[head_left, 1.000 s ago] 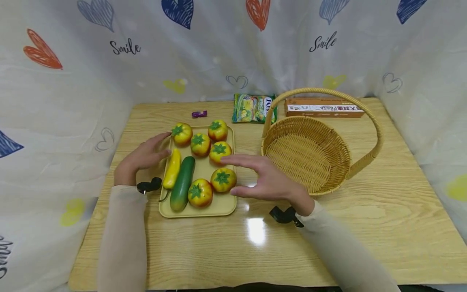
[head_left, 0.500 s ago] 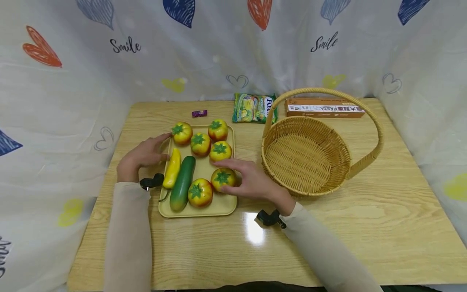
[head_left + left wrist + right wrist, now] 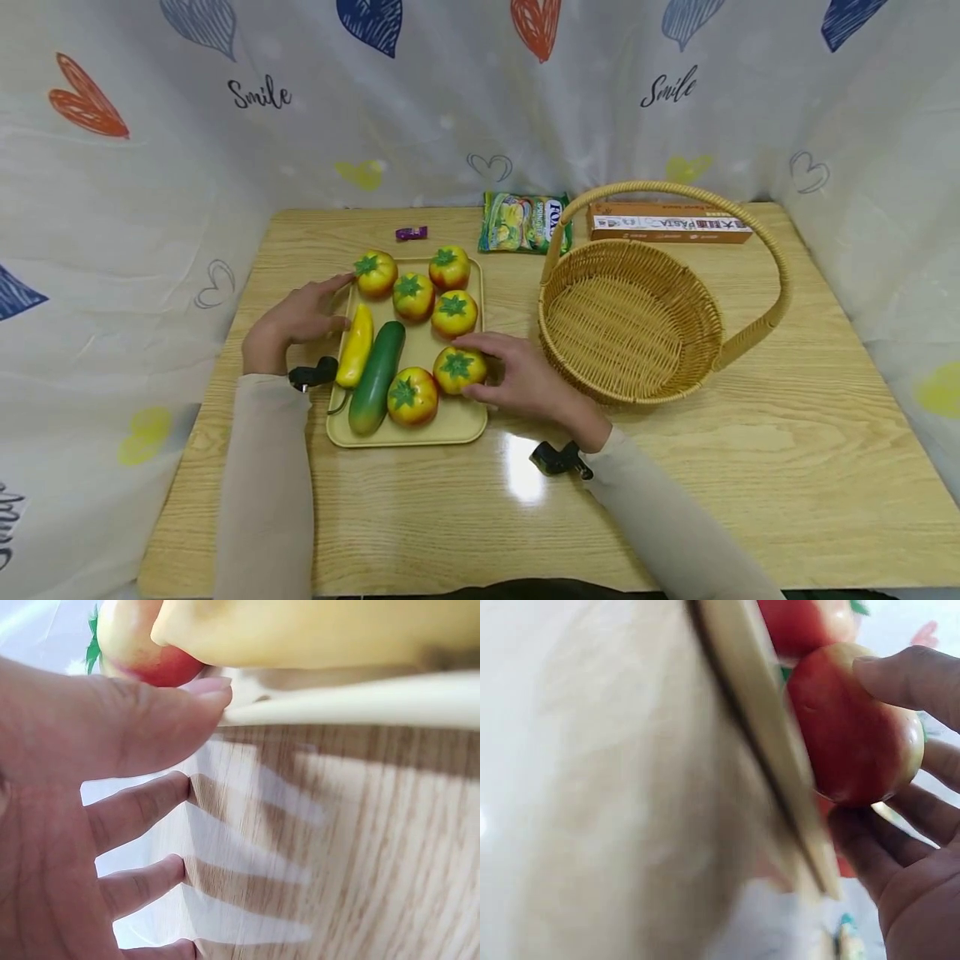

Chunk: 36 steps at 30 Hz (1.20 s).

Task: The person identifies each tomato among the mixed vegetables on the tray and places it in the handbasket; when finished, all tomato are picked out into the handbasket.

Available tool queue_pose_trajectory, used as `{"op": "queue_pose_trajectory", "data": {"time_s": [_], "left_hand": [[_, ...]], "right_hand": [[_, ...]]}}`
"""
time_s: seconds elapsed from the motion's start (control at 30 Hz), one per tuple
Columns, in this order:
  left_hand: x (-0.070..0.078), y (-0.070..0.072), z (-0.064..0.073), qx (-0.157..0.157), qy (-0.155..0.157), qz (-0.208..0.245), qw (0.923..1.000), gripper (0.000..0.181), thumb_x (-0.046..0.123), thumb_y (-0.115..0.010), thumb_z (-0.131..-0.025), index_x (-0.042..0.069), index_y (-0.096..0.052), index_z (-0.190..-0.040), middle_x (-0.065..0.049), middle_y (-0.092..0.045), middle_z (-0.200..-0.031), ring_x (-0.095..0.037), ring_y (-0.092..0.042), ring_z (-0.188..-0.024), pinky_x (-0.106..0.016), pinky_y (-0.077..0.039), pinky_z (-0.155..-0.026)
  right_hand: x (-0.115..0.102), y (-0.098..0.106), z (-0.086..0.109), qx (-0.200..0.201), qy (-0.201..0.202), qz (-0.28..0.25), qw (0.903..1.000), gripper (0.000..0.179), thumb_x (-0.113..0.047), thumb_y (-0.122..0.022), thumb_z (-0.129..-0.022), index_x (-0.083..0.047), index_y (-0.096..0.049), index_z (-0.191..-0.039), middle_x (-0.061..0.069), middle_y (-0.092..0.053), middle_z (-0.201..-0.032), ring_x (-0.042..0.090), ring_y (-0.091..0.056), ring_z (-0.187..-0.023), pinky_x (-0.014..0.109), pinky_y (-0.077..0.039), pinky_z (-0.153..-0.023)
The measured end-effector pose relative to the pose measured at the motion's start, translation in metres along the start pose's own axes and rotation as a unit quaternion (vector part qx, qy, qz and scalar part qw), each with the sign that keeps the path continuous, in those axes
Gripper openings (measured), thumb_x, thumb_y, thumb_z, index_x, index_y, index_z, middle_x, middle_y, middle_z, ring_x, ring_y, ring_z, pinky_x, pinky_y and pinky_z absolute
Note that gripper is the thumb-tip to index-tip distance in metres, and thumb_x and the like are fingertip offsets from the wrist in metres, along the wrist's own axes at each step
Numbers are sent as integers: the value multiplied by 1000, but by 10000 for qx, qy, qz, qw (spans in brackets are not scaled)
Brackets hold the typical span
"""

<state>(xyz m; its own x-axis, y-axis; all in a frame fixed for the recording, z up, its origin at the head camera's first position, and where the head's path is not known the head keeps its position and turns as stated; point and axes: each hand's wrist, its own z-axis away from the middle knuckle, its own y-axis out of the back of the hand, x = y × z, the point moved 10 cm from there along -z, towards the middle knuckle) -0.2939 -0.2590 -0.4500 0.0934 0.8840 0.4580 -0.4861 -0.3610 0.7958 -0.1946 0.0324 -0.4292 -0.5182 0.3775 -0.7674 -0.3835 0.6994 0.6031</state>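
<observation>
A pale yellow tray (image 3: 450,433) holds several red-and-yellow tomatoes with green leaf tops, a yellow chili pepper (image 3: 355,346) and a dark green cucumber-like vegetable (image 3: 377,379). My right hand (image 3: 521,375) grips the tomato (image 3: 460,371) at the tray's right side. In the right wrist view the thumb lies on one side of that tomato (image 3: 847,727), with fingers curled round the other. My left hand (image 3: 296,321) is at the tray's left edge, its fingers (image 3: 139,814) spread and fairly straight. Its thumb tip is at the tray rim (image 3: 337,701), near the pepper.
A wicker basket (image 3: 615,333) with a tall handle stands right of the tray. Behind are a green snack packet (image 3: 523,222), a pasta box (image 3: 667,223) and a small purple wrapped item (image 3: 411,233). A printed curtain (image 3: 420,125) closes off the back and sides.
My right hand has come left from beside the tray and closed round the right-hand tomato. My left hand has stayed almost in place at the tray's left edge.
</observation>
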Motion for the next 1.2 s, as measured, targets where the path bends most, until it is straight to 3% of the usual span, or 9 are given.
{"op": "queue_pose_trajectory", "data": {"time_s": [0.13, 0.3, 0.53, 0.77, 0.87, 1.03, 1.2], "left_hand": [[-2, 0, 1, 3, 37, 26, 10000, 85, 27, -69, -106, 12, -23, -176, -33, -28, -176, -63, -19, -161, -80, -11, -129], [-3, -1, 1, 13, 56, 67, 10000, 85, 26, -69, -106, 12, -23, -176, -33, -27, -176, -63, -18, -161, -80, -10, -129], [-3, -2, 0, 4, 97, 119, 9999, 85, 27, -69, -106, 15, -22, -176, -34, -26, -176, -62, -20, -161, -81, -15, -128], [-1, 0, -2, 39, 38, 82, 10000, 85, 25, -69, -106, 14, -22, -176, -34, -28, -175, -61, -23, -161, -79, -19, -128], [-1, 0, -2, 37, 33, 68, 10000, 85, 25, -69, -106, 13, -23, -176, -34, -28, -175, -61, -23, -161, -79, -18, -128], [-2, 0, -2, 31, 66, 107, 9999, 85, 25, -69, -106, 14, -23, -176, -34, -27, -176, -60, -22, -161, -78, -19, -129], [-3, 0, -2, 5, 135, 133, 9998, 85, 27, -69, -106, 15, -22, -176, -33, -26, -176, -60, -20, -162, -79, -18, -129]], "right_hand": [[-20, 21, 1, 136, 183, 35, 9997, 65, -15, -92, -89, -10, -67, -148, 11, -68, -152, 31, -65, -141, 45, -55, -118], [-37, 65, 10, 580, 162, -271, 9978, 67, -11, -91, -89, -10, -66, -151, 14, -64, -157, 33, -65, -141, 40, -58, -114], [-14, 123, 40, 1539, -330, -393, 9867, 64, 0, -89, -89, -6, -67, -148, 15, -66, -152, 31, -68, -133, 23, -57, -109], [16, 143, 61, 1859, -927, -41, 9782, 60, -3, -88, -91, -7, -68, -148, 17, -67, -149, 36, -70, -126, 11, -54, -103], [24, 144, 63, 1788, -1202, 287, 9761, 59, -7, -88, -92, -7, -67, -148, 17, -66, -150, 38, -71, -127, 22, -60, -103], [39, 140, 62, 1452, -1667, 879, 9713, 60, -13, -89, -93, -8, -66, -149, 19, -67, -150, 41, -71, -125, 53, -63, -103], [52, 132, 66, 987, -2081, 1299, 9644, 70, -20, -86, -95, -10, -58, -158, 24, -62, -156, 45, -67, -129, 59, -61, -99]]}}
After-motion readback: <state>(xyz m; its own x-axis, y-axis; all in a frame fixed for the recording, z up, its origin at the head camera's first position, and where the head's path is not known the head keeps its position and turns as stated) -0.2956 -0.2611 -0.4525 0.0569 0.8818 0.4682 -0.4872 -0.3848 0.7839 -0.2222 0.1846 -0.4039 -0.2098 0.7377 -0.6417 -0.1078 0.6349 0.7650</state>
